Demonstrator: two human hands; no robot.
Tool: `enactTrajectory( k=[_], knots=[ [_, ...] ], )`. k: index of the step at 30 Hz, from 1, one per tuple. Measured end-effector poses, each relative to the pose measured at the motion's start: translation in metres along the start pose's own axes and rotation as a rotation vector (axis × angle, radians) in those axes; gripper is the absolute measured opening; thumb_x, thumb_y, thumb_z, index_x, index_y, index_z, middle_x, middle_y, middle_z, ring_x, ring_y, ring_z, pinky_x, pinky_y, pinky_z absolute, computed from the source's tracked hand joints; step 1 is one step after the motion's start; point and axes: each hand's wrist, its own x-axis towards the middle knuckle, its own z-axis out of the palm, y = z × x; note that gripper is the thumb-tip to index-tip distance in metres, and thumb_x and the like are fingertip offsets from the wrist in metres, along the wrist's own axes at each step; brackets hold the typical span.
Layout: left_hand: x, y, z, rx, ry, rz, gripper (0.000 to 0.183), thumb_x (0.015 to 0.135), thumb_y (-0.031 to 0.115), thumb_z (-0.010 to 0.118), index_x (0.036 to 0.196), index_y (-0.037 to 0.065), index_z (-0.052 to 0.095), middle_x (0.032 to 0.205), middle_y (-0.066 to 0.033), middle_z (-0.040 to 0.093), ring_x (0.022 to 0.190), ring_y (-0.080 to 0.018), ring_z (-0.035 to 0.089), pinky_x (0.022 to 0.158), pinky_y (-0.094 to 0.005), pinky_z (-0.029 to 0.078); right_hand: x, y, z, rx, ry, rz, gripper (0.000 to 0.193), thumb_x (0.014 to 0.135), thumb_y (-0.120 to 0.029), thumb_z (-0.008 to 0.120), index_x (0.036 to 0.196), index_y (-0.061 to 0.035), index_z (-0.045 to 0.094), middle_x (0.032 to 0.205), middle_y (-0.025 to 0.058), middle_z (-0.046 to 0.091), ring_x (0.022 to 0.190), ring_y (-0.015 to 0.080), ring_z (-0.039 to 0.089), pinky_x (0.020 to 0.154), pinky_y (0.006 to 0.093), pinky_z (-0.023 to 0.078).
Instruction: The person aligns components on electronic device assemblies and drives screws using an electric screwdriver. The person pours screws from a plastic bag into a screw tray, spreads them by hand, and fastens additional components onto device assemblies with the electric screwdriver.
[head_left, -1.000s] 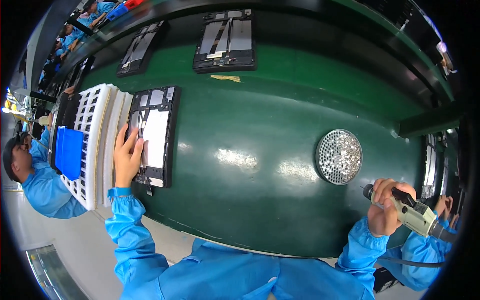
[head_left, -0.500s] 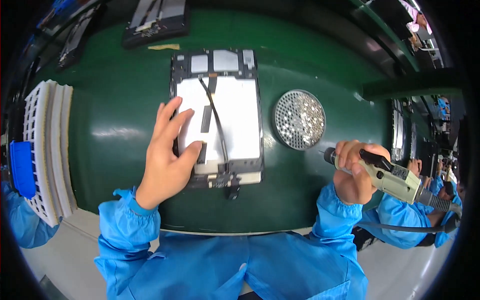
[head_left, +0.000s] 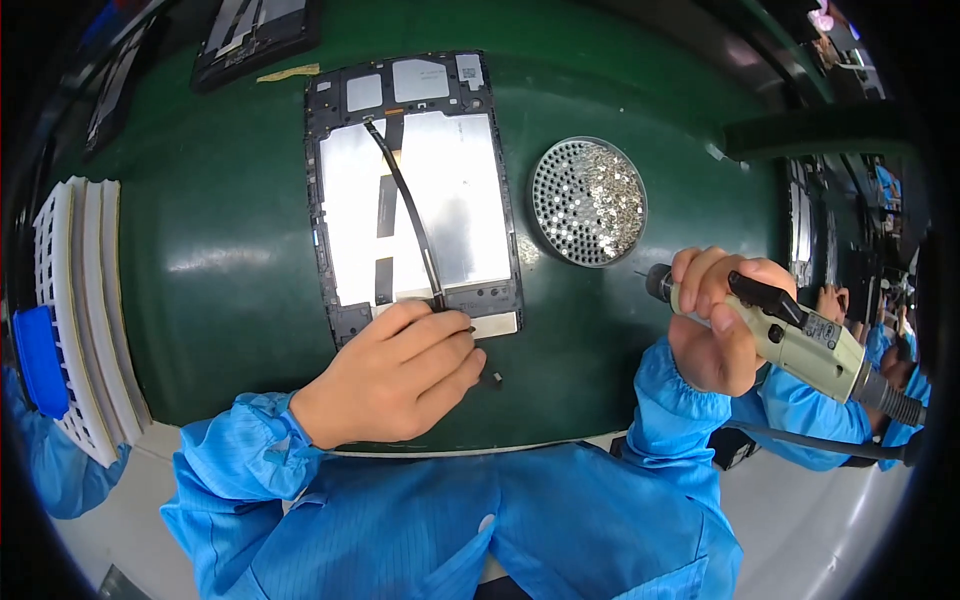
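An opened tablet body (head_left: 465, 200) lies on the green table, with a silvery panel inside a black frame and a dark ribbon cable (head_left: 405, 195) running down it. My left hand (head_left: 400, 375) rests over the tablet's near edge, fingers curled together at the cable's lower end. Whatever sits under those fingertips is hidden. Just right of them, a tiny dark piece (head_left: 498, 379) lies on the table. My right hand (head_left: 725, 315) is wrapped round a pale green electric screwdriver (head_left: 810, 345), its bit pointing left, held clear of the tablet.
A round perforated dish (head_left: 590, 203) full of small screws stands right of the tablet. White foam trays (head_left: 85, 310) with a blue piece (head_left: 40, 360) are stacked at left. Another tablet body (head_left: 255, 40) lies at far left, near a yellowish strip (head_left: 288, 73). Co-workers sit at right.
My left hand has gone from spread on the tablet's left side to curled over its near edge. The right hand keeps its grip on the screwdriver. The view has shifted slightly.
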Motion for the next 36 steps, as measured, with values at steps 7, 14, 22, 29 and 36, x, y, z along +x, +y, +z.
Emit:
enactTrajectory(
  k=[7, 14, 22, 29, 36],
  knots=[
    [0.012, -0.003, 0.008, -0.060, 0.119, -0.123, 0.027, 0.066, 0.005, 0.070, 0.092, -0.002, 0.067, 0.096, -0.0124, 0.061, 0.093, -0.0273, 0.059, 0.075, -0.0381, 0.045, 0.000, 0.001, -0.002, 0.008, -0.016, -0.002, 0.043, 0.073, -0.004, 0.056, 0.116, -0.0010, 0.047, 0.069, 0.0108, 0.052, 0.061, 0.0216, 0.051, 0.063, 0.0410, 0.043],
    [0.010, 0.000, 0.012, 0.081, 0.094, -0.031, 0.026, 0.066, 0.005, 0.070, 0.090, -0.002, 0.067, 0.092, -0.0120, 0.061, 0.092, -0.0263, 0.059, 0.072, -0.0384, 0.044, 0.002, 0.001, -0.001, -0.005, -0.016, 0.005, 0.043, 0.072, -0.002, 0.054, 0.115, -0.0011, 0.049, 0.068, 0.0106, 0.051, 0.061, 0.0215, 0.052, 0.064, 0.0412, 0.043],
    [0.012, -0.004, 0.014, -0.008, 0.169, -0.109, 0.027, 0.065, 0.005, 0.073, 0.090, -0.004, 0.067, 0.089, -0.0131, 0.061, 0.091, -0.0276, 0.059, 0.068, -0.0372, 0.045, 0.003, 0.004, -0.003, -0.017, -0.018, 0.010, 0.043, 0.073, -0.004, 0.055, 0.115, -0.0021, 0.049, 0.068, 0.0097, 0.051, 0.060, 0.0211, 0.051, 0.063, 0.0408, 0.043],
    [0.015, -0.001, 0.010, 0.118, 0.076, -0.051, 0.024, 0.067, 0.004, 0.072, 0.089, -0.004, 0.067, 0.089, -0.0131, 0.062, 0.090, -0.0281, 0.059, 0.070, -0.0378, 0.046, 0.004, 0.001, -0.003, -0.042, -0.006, 0.009, 0.044, 0.072, -0.004, 0.055, 0.116, -0.0028, 0.048, 0.068, 0.0094, 0.050, 0.060, 0.0215, 0.051, 0.064, 0.0413, 0.043],
    [0.023, -0.012, 0.000, 0.145, -0.061, -0.037, 0.019, 0.072, 0.006, 0.068, 0.089, -0.002, 0.067, 0.094, -0.0149, 0.063, 0.098, -0.0311, 0.060, 0.087, -0.0437, 0.048, 0.006, 0.007, 0.014, -0.017, 0.067, 0.048, 0.044, 0.074, -0.004, 0.055, 0.117, -0.0037, 0.045, 0.070, 0.0082, 0.049, 0.063, 0.0207, 0.049, 0.066, 0.0416, 0.042]
  ],
)
